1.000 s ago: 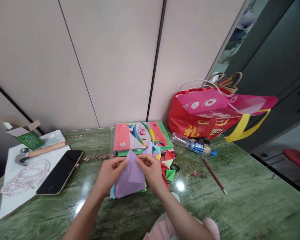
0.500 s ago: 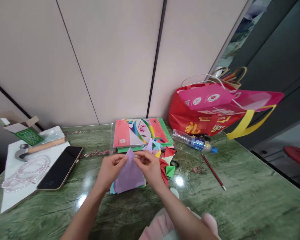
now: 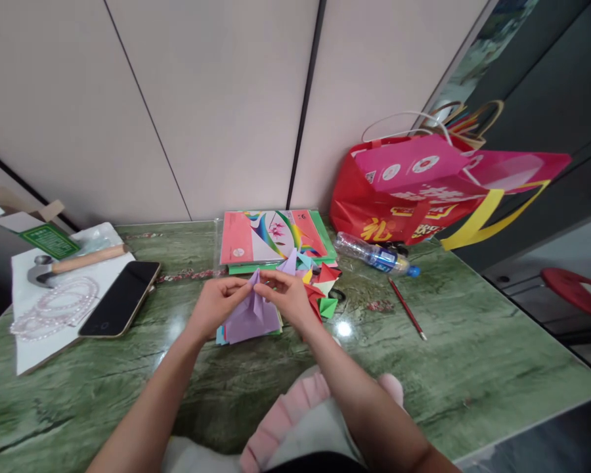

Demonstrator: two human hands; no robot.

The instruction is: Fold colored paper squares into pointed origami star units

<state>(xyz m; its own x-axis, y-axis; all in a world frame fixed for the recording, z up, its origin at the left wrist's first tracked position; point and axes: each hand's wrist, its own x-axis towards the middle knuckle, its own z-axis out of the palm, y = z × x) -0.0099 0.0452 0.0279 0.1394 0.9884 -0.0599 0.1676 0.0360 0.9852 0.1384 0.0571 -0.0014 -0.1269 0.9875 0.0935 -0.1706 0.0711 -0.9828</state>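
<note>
Between my two hands is a folded piece of purple paper, pointed at the top and creased down its middle. My left hand pinches its left side between thumb and fingers. On the other side, my right hand grips near the tip, thumb in front. Beneath it lies a stack of coloured paper sheets, a purple one uppermost. Just right of my right hand are several folded paper pieces, among them a green one and a red one. My right hand partly hides this pile.
A pack of coloured paper lies behind my hands. To the left are a phone, a hammer, beaded strands and a small green box. At right are a plastic bottle, a pencil and a red bag.
The purple paper, flat and triangular before, is now narrower and stands up in a fold between my fingers. My hands have drawn closer together. The whole view has shifted slightly.
</note>
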